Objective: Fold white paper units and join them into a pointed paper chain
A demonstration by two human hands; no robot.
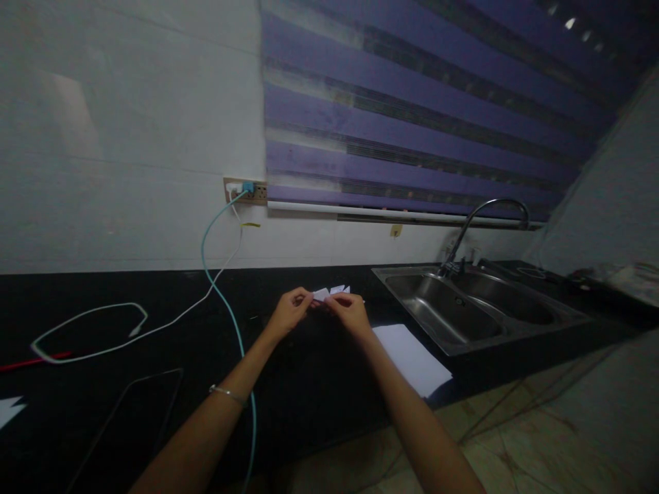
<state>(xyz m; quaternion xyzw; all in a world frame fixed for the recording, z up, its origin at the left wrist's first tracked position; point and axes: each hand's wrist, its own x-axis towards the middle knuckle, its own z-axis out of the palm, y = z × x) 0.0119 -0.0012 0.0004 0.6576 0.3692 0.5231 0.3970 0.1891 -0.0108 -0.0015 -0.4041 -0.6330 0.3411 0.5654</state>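
Both my hands are stretched out over a black countertop (309,384). My left hand (290,310) and my right hand (351,310) are closed in a pinch on a small folded white paper piece (332,292) held between them just above the counter. A thin bracelet sits on my left wrist. A white sheet of paper (412,357) lies flat on the counter right of my right forearm.
A steel double sink (478,312) with a curved tap (489,213) is at the right. A teal cable (226,295) and a white cable (103,329) run from a wall socket (246,191) across the counter. A dark tablet (128,412) lies at the left.
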